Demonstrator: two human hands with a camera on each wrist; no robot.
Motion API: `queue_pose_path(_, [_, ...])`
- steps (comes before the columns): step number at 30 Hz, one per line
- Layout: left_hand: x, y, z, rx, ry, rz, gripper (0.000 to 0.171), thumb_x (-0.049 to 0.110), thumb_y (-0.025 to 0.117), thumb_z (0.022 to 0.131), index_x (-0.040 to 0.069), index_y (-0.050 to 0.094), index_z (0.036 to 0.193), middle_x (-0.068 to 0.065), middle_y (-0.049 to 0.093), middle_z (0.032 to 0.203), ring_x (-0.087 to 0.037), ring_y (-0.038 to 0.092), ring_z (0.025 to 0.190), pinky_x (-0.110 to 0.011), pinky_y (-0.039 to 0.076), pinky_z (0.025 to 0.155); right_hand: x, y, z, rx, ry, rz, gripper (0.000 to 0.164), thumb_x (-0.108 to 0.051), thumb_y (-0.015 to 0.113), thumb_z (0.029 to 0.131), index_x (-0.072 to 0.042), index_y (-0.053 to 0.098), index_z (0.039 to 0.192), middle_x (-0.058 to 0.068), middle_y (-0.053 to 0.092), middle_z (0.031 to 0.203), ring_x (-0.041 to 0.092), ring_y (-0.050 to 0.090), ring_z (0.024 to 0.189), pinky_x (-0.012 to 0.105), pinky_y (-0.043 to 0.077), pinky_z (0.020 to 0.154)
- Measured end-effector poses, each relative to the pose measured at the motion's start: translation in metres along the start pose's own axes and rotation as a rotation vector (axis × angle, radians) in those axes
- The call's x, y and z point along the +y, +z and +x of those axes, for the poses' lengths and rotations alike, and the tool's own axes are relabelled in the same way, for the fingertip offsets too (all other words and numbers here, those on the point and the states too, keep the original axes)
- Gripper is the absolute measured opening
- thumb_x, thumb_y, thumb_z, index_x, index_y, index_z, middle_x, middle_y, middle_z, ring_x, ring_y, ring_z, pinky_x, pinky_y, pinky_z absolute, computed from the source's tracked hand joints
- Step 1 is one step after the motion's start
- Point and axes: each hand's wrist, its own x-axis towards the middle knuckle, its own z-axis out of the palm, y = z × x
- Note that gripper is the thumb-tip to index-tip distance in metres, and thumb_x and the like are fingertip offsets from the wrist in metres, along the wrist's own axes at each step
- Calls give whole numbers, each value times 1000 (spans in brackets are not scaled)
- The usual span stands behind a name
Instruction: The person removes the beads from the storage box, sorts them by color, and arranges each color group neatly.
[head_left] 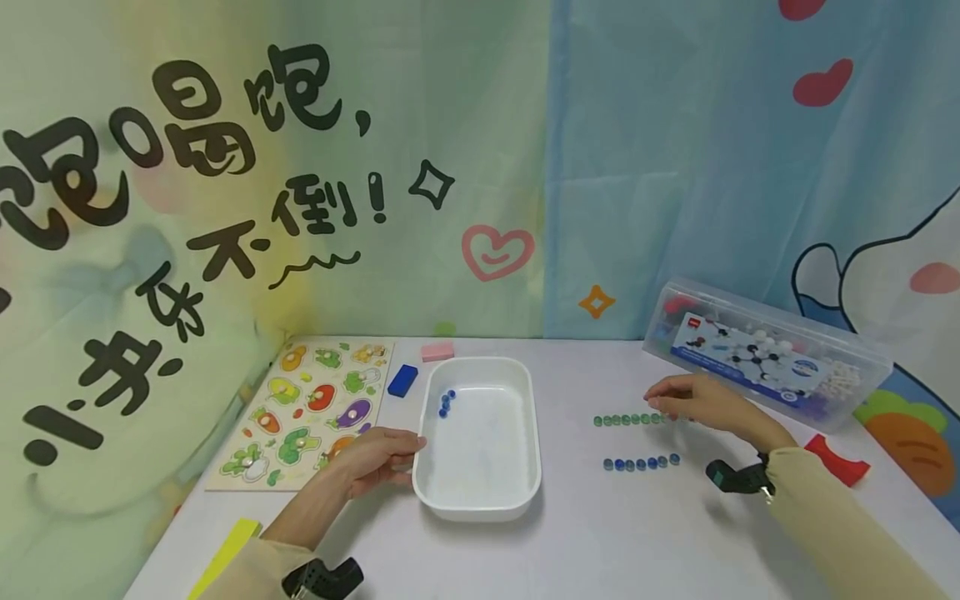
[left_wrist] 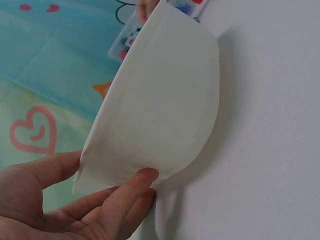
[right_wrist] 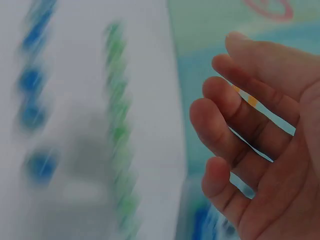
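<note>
A white rectangular tray (head_left: 480,467) stands mid-table with several small blue marbles (head_left: 446,404) in its far left part. At the tray's left edge, my left hand (head_left: 378,458) holds it, thumb at the rim and fingers against the outer wall in the left wrist view. My right hand (head_left: 701,404) hovers over the right end of a row of green marbles (head_left: 626,420), hiding part of that row. Its fingers (right_wrist: 207,117) are loosely bent with nothing between them. Nearer me runs a row of blue marbles (head_left: 641,464), blurred in the right wrist view.
Behind my right hand lies a clear plastic box (head_left: 772,350) with a molecule label. A red curved piece (head_left: 838,460) is right of my wrist. Left are a vegetable puzzle board (head_left: 300,408), a blue block (head_left: 402,381), a pink block (head_left: 438,352) and a yellow strip (head_left: 225,557).
</note>
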Motion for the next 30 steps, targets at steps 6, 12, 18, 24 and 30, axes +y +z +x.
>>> queue_pose_path(6, [1, -1, -2, 4, -5, -4, 52, 27, 68, 91, -7, 55, 129, -9, 71, 108, -16, 70, 89, -29, 61, 80, -64, 8, 40, -38, -120, -3, 32, -38, 60, 95, -13, 68, 116, 3, 69, 99, 19, 60, 84, 32, 52, 74])
queue_pose_path(12, [2, -1, 0, -2, -12, -15, 49, 23, 66, 93, -8, 55, 128, -9, 70, 105, -13, 67, 85, -30, 61, 79, -128, 38, 86, -126, -228, -7, 29, -33, 61, 95, -13, 68, 115, 2, 70, 103, 21, 62, 85, 28, 52, 74])
queue_pose_path(18, [2, 0, 0, 3, -25, -10, 49, 23, 66, 92, -7, 55, 129, -9, 70, 106, -13, 65, 84, -29, 61, 78, -172, 90, 127, -212, -233, 5, 25, -31, 65, 92, -14, 70, 110, 5, 71, 99, 20, 63, 83, 25, 52, 73])
queue_pose_path(24, [2, -1, 2, -29, -19, -25, 45, 19, 62, 95, -9, 54, 129, -8, 69, 105, -12, 63, 85, -30, 61, 80, -193, 137, 152, -234, -207, -36, 14, -23, 71, 88, -15, 73, 100, -5, 64, 79, 11, 58, 67, 18, 44, 62])
queue_pose_path(30, [1, -3, 1, -57, -3, -41, 45, 18, 62, 95, -11, 53, 129, -3, 68, 94, -10, 61, 81, -30, 61, 78, -196, 163, 165, -211, -158, -112, 12, -16, 76, 83, -13, 72, 94, -5, 60, 71, 7, 52, 59, 15, 42, 53])
